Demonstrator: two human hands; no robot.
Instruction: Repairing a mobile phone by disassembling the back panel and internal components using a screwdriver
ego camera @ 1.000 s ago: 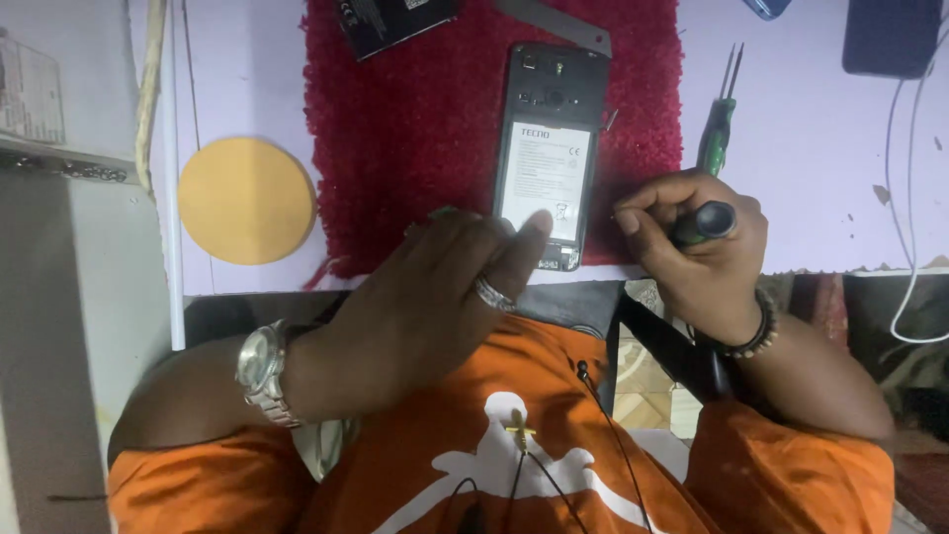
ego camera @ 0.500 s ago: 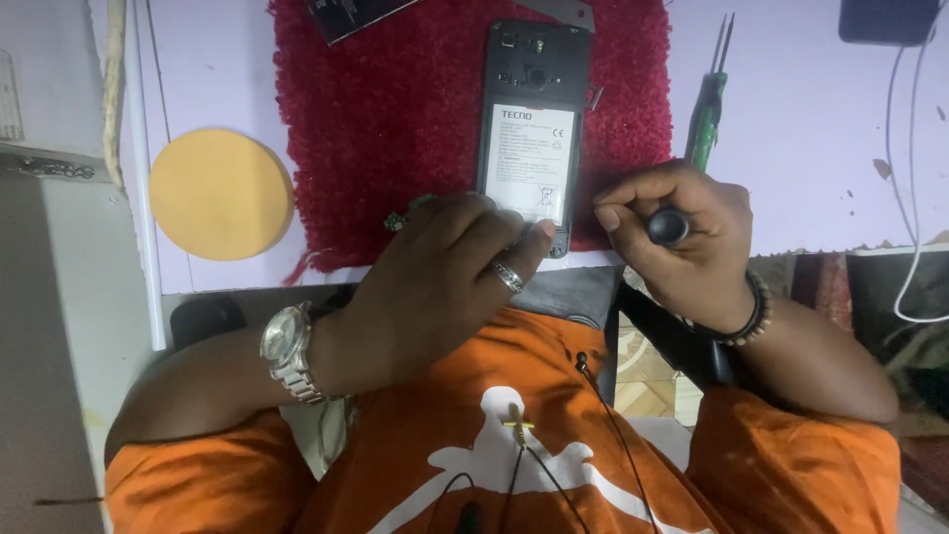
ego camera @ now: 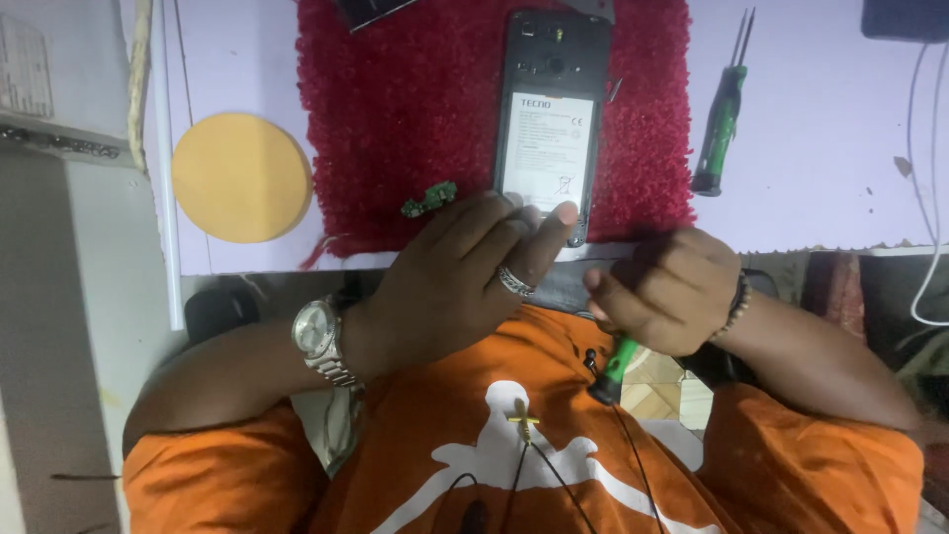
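A black phone (ego camera: 550,119) with its back cover off and its white-labelled battery showing lies on a red fluffy mat (ego camera: 415,109). My left hand (ego camera: 465,282), with a ring and a silver watch, grips the phone's near end with its fingertips. My right hand (ego camera: 672,292), wearing a bead bracelet, is closed around a green-handled screwdriver (ego camera: 613,368). It is held off the table's edge above my orange shirt, handle end pointing toward my chest. A small green circuit board (ego camera: 428,198) lies on the mat just left of my left fingers.
A second green screwdriver (ego camera: 720,129) and thin tweezers (ego camera: 743,35) lie on the pale table right of the mat. A yellow round disc (ego camera: 242,178) sits left of it. A dark part (ego camera: 371,10) lies at the mat's far edge. A white cable (ego camera: 924,198) runs at the far right.
My right hand has pulled back from the phone's near end toward my chest with the screwdriver. The small green board now shows on the mat. My left hand stays on the phone.
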